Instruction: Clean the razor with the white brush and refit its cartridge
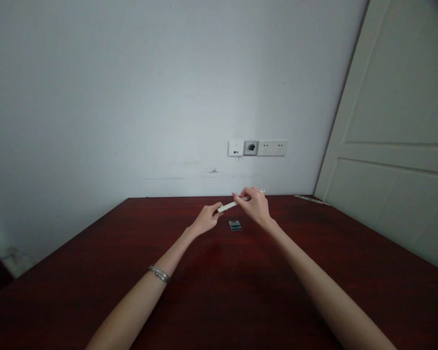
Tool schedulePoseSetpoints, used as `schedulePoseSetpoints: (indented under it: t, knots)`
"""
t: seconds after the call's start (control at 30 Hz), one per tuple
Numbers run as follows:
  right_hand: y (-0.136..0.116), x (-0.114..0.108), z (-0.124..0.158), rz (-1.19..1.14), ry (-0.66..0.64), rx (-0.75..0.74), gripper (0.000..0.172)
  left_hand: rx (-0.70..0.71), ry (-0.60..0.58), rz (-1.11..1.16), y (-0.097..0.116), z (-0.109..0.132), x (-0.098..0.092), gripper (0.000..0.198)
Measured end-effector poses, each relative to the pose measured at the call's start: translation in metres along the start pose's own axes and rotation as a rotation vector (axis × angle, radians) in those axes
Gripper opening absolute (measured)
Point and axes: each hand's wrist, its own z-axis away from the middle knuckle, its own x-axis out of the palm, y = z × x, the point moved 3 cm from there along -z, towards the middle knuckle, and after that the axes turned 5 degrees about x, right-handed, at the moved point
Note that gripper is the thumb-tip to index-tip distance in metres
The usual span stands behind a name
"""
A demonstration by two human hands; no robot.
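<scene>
A slim white stick-shaped tool [230, 206] with a small hole near its far end is held above the table, slanting up to the right. I cannot make out its exact kind. My left hand [207, 218] pinches its lower left end between thumb and fingers. Nearer the upper right end, my right hand [254, 206] is closed around it, and the tip sticks out past the fingers. On the table below, between my hands, lies a small flat clear case [235, 225] with dark contents. Neither hand touches that case.
Under my arms spreads a dark red wooden table [222, 291], its back edge against a white wall [149, 97]. Wall sockets [272, 148] sit above that edge. To the right stands a pale panelled door [397, 116]. A printed strip [311, 200] lies at the back right edge.
</scene>
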Motion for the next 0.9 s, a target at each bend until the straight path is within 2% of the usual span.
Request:
schedulePoseSetpoints:
  t: [0.13,0.23,0.43,0.53,0.8,0.9]
  knots:
    - [0.011,-0.008,-0.006,0.049,0.046,-0.045,0.038,0.011,0.034,0.010,0.002,0.002,-0.006,0.011]
    - [0.018,-0.011,-0.010,0.058,0.088,-0.023,0.040,0.031,0.067,0.020,0.002,0.003,-0.011,0.011]
    - [-0.001,-0.006,-0.003,-0.012,0.070,-0.055,0.038,0.031,0.046,-0.008,0.007,-0.001,-0.006,0.011]
    - [-0.009,-0.004,0.002,-0.016,0.048,-0.080,0.036,0.035,0.030,-0.027,0.011,-0.003,-0.006,0.018]
    - [0.007,-0.013,-0.008,-0.038,0.125,-0.082,0.035,0.067,0.059,-0.015,0.006,0.000,-0.018,0.014]
    - [0.003,-0.016,-0.009,-0.088,0.139,-0.060,0.035,0.092,0.053,-0.012,0.002,0.001,-0.015,0.016]
